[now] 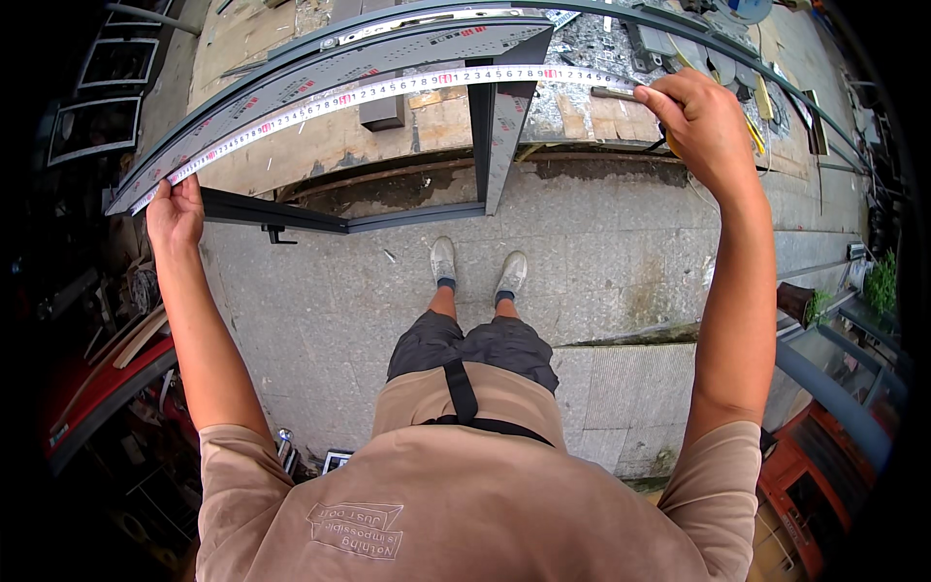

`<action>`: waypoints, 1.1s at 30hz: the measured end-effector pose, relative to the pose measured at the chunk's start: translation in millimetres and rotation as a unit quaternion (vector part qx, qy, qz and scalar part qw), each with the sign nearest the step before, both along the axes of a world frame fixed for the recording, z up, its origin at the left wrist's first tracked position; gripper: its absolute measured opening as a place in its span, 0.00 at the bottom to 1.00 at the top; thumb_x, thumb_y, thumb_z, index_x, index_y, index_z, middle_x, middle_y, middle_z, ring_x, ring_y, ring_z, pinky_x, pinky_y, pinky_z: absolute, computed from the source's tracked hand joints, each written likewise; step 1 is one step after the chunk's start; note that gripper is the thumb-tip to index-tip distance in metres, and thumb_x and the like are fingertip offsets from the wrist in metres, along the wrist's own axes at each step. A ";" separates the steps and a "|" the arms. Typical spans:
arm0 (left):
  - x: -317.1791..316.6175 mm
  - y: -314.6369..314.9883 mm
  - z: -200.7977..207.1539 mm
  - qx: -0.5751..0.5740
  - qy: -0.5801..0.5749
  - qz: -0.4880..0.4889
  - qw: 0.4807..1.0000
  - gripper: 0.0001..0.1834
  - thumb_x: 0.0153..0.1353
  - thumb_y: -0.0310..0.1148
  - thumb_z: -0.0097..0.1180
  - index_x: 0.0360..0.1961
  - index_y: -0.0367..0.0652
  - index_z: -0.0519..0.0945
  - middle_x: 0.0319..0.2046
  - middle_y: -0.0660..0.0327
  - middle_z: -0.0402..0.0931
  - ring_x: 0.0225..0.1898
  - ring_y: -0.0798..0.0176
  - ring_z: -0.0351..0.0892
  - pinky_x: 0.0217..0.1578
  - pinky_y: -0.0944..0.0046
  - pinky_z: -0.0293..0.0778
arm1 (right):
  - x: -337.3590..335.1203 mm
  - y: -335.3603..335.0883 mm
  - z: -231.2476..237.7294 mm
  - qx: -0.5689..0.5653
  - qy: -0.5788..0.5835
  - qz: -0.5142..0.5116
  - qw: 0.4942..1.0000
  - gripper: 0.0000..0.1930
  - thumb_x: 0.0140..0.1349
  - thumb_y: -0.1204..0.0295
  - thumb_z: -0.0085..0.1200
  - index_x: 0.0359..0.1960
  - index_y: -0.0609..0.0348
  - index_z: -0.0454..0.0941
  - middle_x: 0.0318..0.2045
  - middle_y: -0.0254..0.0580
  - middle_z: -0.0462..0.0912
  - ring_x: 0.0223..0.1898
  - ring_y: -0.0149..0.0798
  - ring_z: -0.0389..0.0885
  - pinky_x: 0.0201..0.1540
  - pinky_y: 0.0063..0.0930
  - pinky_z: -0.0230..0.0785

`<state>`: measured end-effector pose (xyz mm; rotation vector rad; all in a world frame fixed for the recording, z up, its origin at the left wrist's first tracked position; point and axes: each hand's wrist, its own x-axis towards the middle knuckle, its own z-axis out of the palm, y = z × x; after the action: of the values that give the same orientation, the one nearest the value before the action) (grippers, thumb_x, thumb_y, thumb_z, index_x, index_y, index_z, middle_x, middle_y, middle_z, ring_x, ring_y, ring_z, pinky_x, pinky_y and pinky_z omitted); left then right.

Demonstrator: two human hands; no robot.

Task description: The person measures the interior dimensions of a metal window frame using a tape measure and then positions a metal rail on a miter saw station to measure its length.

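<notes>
A white tape measure blade (pixel 407 87) is stretched along the top face of a dark grey metal window frame (pixel 388 50) with printed protective film. My left hand (pixel 176 215) pinches the blade's end at the frame's left corner. At the other side, past the frame's right corner, my right hand (pixel 700 121) is closed around the tape measure's body, mostly hidden, with a bit of yellow showing beneath. A slim dark pen-like tool (pixel 615 94) sticks out leftward from its fingers, just below the blade.
The frame rests on a worn wooden workbench (pixel 262 175) littered with metal scraps. A handle (pixel 278 235) juts from the frame's lower bar. A dark beam (pixel 383 114) lies on the bench. Cutting machinery (pixel 669 48) stands far right. A red vehicle-like body (pixel 107 398) is at left.
</notes>
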<state>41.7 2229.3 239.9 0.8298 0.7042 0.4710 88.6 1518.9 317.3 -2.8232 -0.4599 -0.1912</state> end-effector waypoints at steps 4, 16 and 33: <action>-0.2 -2.7 2.0 0.005 0.002 0.000 1.000 0.19 0.85 0.33 0.34 0.60 0.30 0.73 0.58 0.44 0.81 0.61 0.44 0.84 0.64 0.45 0.82 | -0.9 0.0 1.2 0.002 0.001 -0.002 1.000 0.16 0.68 0.56 0.65 0.38 0.57 0.91 0.33 0.48 0.85 0.37 0.55 0.84 0.43 0.47 0.75; 0.0 7.5 -3.2 -0.015 0.001 -0.009 1.000 0.19 0.85 0.34 0.34 0.60 0.30 0.74 0.57 0.45 0.82 0.60 0.45 0.84 0.62 0.46 0.83 | -1.2 1.0 3.0 0.005 0.018 -0.011 1.000 0.15 0.68 0.57 0.65 0.39 0.57 0.91 0.35 0.49 0.86 0.38 0.56 0.84 0.45 0.46 0.75; 0.2 3.6 -2.9 -0.012 0.001 -0.020 1.000 0.20 0.85 0.34 0.34 0.61 0.31 0.73 0.58 0.45 0.81 0.61 0.45 0.84 0.63 0.45 0.83 | -1.0 3.7 4.3 0.001 0.031 -0.021 0.999 0.16 0.68 0.56 0.65 0.39 0.57 0.91 0.34 0.48 0.86 0.39 0.55 0.85 0.45 0.47 0.75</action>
<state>41.9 2232.9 236.9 0.8198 0.6924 0.4249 87.6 1522.6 321.6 -2.8297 -0.3875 -0.1119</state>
